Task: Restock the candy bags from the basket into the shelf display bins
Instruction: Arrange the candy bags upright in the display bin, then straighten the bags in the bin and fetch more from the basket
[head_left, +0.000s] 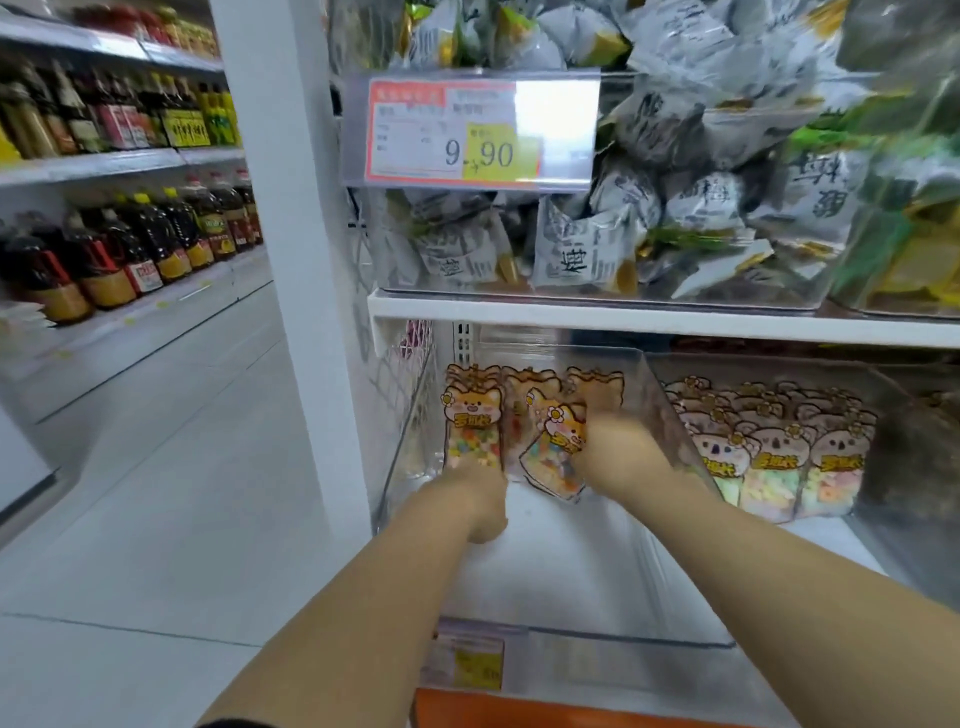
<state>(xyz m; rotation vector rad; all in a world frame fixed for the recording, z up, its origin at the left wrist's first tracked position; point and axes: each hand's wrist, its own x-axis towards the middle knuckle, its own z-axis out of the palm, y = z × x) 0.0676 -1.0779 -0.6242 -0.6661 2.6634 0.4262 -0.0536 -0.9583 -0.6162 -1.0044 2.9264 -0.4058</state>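
Observation:
Several candy bags printed with an orange cartoon animal stand at the back of a clear display bin (670, 415) on the lower shelf. My right hand (615, 449), blurred, grips a tilted candy bag (550, 457) in front of that row. My left hand (480, 496) is inside the bin at the foot of the leftmost upright bag (472, 421), touching it; its fingers are hidden behind the back of the hand. An orange edge (519, 709), possibly the basket, shows at the bottom of the view.
The neighbouring bin (883, 384) to the right holds several koala-print candy bags (779, 457). The shelf above carries a bin of grey snack packets (649, 208) with a 9.90 price tag (467, 132). Oil bottles (130, 244) line the aisle shelves on the left.

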